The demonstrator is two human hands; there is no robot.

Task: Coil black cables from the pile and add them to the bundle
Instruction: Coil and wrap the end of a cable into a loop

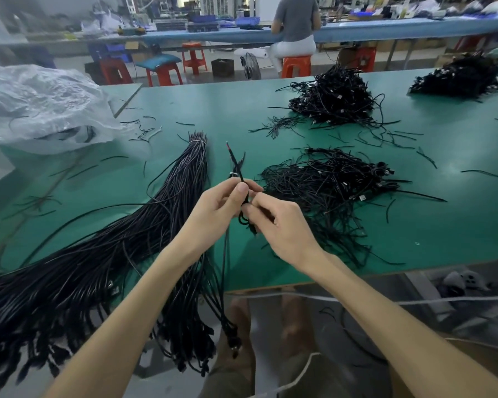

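The cable (244, 201) lies nearest. Its long tail drops straight down from the two grips, past the table (213, 110) edge, to a plug end below, beside the dangling ends of the straight cables (104, 248). Its long axis thus runs near to far, up through the hands, and short cut ends stick out beyond them, pointing away.

The left grip (219, 205) pinches the cable between thumb and fingers just under those ends. The right grip (276, 225) meets it on the right and a little nearer, fingers curled round a small loop of the same cable. All the slack to be wound lies below and nearer than the grips, so I judge the coming move draws the tail up into that loop.

The coiled heap (328, 188), likely where the finished coil goes, lies just right of and beyond the right grip, the nearer hand to it. The straight cables, tied at their far end, lie left of the left grip. A second heap (334, 101) sits farther off, well apart.
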